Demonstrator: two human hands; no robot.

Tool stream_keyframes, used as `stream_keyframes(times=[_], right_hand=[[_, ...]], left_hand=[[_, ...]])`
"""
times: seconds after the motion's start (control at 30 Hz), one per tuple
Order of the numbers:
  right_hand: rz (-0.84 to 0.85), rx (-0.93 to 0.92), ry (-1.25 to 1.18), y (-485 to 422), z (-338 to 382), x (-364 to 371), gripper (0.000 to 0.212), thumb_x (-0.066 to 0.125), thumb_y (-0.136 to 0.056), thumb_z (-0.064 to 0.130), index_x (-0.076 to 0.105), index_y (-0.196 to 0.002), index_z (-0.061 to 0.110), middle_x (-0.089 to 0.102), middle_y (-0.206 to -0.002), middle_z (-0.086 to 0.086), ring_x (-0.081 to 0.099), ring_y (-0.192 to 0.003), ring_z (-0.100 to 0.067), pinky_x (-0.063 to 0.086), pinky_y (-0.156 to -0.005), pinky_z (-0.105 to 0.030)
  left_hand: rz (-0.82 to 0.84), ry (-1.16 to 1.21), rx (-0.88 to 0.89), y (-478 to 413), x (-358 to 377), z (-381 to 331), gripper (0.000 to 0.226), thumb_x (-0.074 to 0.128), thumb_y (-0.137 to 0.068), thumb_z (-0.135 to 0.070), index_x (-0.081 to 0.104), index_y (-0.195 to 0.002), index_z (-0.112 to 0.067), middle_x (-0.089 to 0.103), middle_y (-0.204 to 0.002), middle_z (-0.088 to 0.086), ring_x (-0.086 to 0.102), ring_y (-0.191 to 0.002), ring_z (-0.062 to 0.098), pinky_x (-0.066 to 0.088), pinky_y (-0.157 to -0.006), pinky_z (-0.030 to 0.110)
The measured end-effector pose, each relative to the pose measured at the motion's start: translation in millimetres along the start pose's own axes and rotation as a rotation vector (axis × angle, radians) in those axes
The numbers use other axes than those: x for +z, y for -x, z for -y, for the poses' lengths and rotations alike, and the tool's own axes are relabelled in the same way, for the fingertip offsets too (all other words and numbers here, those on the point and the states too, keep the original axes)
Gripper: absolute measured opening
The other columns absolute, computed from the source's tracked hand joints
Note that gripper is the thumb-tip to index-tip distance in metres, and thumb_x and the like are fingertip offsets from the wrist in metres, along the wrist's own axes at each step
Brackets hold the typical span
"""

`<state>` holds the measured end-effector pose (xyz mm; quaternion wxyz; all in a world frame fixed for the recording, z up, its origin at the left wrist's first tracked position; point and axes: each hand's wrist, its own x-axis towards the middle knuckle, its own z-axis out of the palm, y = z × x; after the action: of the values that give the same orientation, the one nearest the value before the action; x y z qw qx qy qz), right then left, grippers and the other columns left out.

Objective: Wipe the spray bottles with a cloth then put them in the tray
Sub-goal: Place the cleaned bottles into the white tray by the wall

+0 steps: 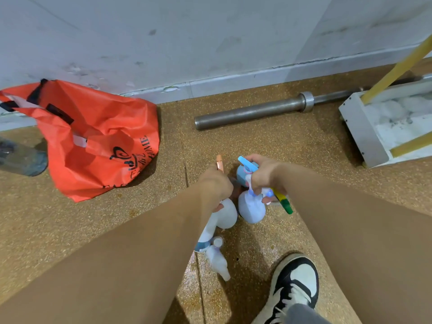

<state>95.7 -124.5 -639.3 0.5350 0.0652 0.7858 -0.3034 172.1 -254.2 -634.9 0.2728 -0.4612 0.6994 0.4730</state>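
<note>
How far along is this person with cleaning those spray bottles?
Nothing looks finished yet. In hand: the left hand grips an orange-triggered bottle and the right hand a blue-triggered bottle, with other bottles bunched beneath. No cloth shows, so wiping seems not begun. Left: wiping them all and traying them; the white box at right may be the tray.

Head-worn wide-angle view, tilted steeply down at the floor.

The camera sits above the person's two forearms, which reach away from it into the middle of the frame. There the left hand (pixel 216 183) and right hand (pixel 261 176) grip spray bottles (pixel 251 208) close below the lens. It faces forward and down toward the wall (pixel 210 38) along the top. The speckled floor (pixel 233 141) fills most of the picture, its lines bowed by the lens, and a shoe (pixel 295 280) shows near the bottom edge.
</note>
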Motion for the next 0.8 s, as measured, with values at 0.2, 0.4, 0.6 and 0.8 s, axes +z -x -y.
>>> stream_keyframes(times=[0.2, 0.4, 0.6, 0.8], right_hand=[[-0.071, -0.018, -0.133, 4, 10, 5, 0.081, 0.049, -0.073, -0.016, 0.056, -0.122, 0.048, 0.051, -0.129, -0.017, 0.052, -0.088, -0.036, 0.048, -0.05, -0.031], [-0.225, 0.018, -0.361, 87, 42, 9, 0.068, 0.05, -0.091, -0.003, 0.052, -0.136, 0.047, 0.053, -0.132, -0.011, 0.058, -0.079, -0.031, 0.046, -0.046, -0.027], [-0.24, -0.011, -0.469, 236, 96, -31, 0.06, 0.051, -0.093, -0.005, 0.053, -0.135, 0.037, 0.064, -0.113, -0.015, 0.059, -0.065, -0.02, 0.038, -0.047, -0.026], [-0.225, -0.041, -0.518, 385, 148, -111, 0.064, 0.051, -0.089, -0.008, 0.058, -0.129, 0.041, 0.065, -0.112, -0.012, 0.052, -0.063, -0.022, 0.038, -0.046, -0.025]], left_hand=[[-0.011, -0.053, 0.119, 10, -29, 12, 0.039, 0.053, -0.093, -0.026, 0.045, -0.126, -0.045, 0.065, -0.119, 0.007, 0.066, -0.099, 0.031, 0.059, -0.074, 0.04], [0.03, -0.289, 0.107, 83, -80, 7, 0.06, 0.053, -0.102, -0.019, 0.035, -0.156, -0.037, 0.052, -0.147, 0.017, 0.054, -0.131, 0.038, 0.047, -0.107, 0.044], [0.002, -0.264, 0.103, 211, -139, -50, 0.051, 0.049, -0.097, -0.029, 0.039, -0.147, -0.028, 0.058, -0.132, 0.017, 0.065, -0.109, 0.039, 0.058, -0.086, 0.046], [-0.031, -0.35, 0.168, 352, -181, -145, 0.04, 0.049, -0.098, -0.029, 0.047, -0.138, -0.028, 0.064, -0.119, 0.008, 0.064, -0.096, 0.027, 0.053, -0.077, 0.038]])
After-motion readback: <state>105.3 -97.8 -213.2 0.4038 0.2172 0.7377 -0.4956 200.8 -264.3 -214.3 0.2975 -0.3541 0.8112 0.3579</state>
